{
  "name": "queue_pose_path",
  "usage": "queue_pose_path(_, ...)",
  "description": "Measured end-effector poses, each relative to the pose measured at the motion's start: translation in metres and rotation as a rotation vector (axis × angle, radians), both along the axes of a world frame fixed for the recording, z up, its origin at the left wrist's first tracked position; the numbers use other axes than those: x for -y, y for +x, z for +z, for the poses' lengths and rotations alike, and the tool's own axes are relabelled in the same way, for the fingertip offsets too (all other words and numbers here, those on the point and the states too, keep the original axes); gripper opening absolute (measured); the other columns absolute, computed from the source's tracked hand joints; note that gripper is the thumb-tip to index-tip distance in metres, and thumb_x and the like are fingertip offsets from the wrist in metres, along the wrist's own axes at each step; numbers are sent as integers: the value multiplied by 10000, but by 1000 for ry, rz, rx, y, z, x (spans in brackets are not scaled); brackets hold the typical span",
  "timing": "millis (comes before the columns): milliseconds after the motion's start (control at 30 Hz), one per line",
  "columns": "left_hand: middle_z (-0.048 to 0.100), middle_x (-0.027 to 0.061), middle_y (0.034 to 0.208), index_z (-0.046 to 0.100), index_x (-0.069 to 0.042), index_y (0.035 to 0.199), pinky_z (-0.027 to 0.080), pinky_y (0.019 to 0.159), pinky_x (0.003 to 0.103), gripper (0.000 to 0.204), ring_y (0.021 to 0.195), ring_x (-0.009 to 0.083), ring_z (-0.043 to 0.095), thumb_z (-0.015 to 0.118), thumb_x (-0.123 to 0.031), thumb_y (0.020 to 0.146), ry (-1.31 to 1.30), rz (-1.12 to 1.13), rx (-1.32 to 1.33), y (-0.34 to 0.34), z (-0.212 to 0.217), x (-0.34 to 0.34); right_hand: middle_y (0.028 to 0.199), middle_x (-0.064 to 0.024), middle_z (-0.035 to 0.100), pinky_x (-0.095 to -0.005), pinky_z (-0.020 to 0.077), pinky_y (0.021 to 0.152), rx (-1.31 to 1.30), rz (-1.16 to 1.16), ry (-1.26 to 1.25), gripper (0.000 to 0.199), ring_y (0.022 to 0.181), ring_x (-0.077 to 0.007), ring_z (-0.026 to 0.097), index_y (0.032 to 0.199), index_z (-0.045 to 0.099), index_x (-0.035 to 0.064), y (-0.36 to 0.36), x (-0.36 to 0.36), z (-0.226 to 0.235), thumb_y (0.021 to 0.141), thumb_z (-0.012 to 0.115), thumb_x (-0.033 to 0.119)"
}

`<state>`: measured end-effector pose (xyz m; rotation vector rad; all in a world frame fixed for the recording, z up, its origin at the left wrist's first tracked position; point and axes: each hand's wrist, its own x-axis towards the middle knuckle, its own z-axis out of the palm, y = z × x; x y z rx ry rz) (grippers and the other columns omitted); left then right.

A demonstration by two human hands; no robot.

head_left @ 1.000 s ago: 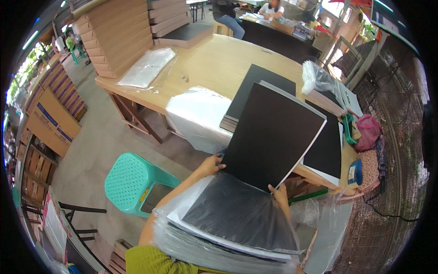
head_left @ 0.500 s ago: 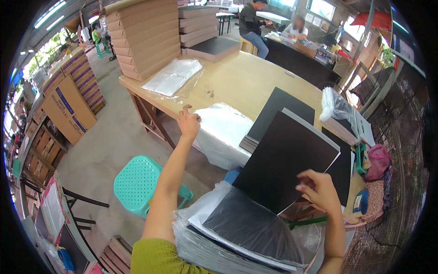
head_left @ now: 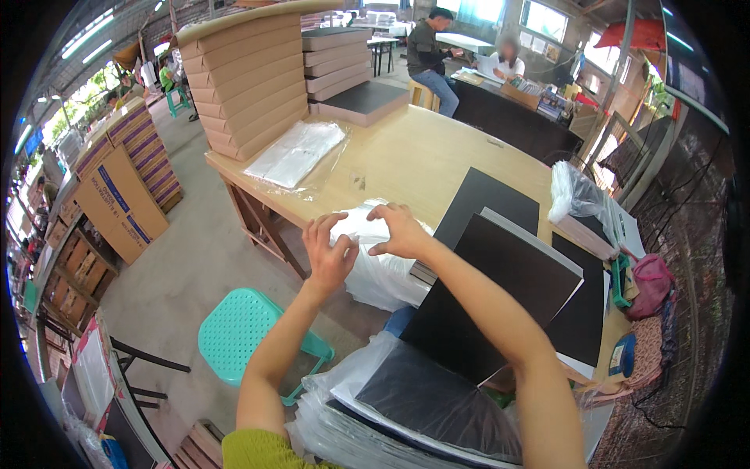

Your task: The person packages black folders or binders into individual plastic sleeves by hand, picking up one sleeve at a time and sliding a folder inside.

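Both my hands meet over a stack of clear plastic bags (head_left: 381,273) that drapes off the table's near edge. My left hand (head_left: 328,252) has curled fingers against the crumpled edge of the top bag and seems to grip it. Beside it, my right hand (head_left: 402,232) reaches across from the right, thumb and fingers apart in a curve over the film. Right of the bags, a large black board (head_left: 500,273) lies tilted on a stack of black boards (head_left: 492,205). Closer to me is a pile of plastic-wrapped black boards (head_left: 437,391).
Brown wrapped packs (head_left: 250,86) and grey-black boxes (head_left: 363,102) stand at the wooden table's (head_left: 414,148) far left. A flat plastic packet (head_left: 298,152) lies before them. A green stool (head_left: 242,332) stands left, a pink bag (head_left: 650,285) right. Two people sit beyond the table.
My right hand has moved from the black board leftward to the plastic bags, beside my left hand. The top bag's film now looks raised and crumpled between them.
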<state>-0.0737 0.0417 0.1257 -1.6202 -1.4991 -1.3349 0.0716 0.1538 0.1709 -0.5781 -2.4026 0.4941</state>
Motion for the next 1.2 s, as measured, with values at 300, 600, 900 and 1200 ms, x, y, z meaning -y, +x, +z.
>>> queue_pose_path(300,619,19,728,575,6,936,456,632,215,248,685,100,587,740,-60,763,-429,-434,951,-2,11,-23,785,-135,653,-407,485,658,-190,-122,52,48,735,-323,634,775,656,48,-2,-5,-15,765,610,42)
queue_pose_path(600,483,-43,610,587,-20,722,323,527,212,407,570,48,404,532,-352,951,-582,-890,933,-12,-11,-69,775,-173,628,-406,469,665,-270,-105,-147,153,733,-353,607,937,578,32,-5,-38,3,805,607,104)
queue_pose_path(900,551,-15,720,586,-66,890,464,567,281,483,650,103,520,508,-543,883,-1197,-1274,1144,-30,-3,-80,729,-93,634,-325,465,685,-9,-26,-237,98,710,-198,598,806,630,12,8,-41,11,802,603,106)
queue_pose_path(1200,638,55,798,676,-9,879,433,680,292,282,761,110,534,600,-278,906,-1465,-1699,243,-37,67,-36,912,-192,683,-307,548,608,578,1250,-1307,519,737,-233,675,1050,632,-67,33,3,37,794,707,378)
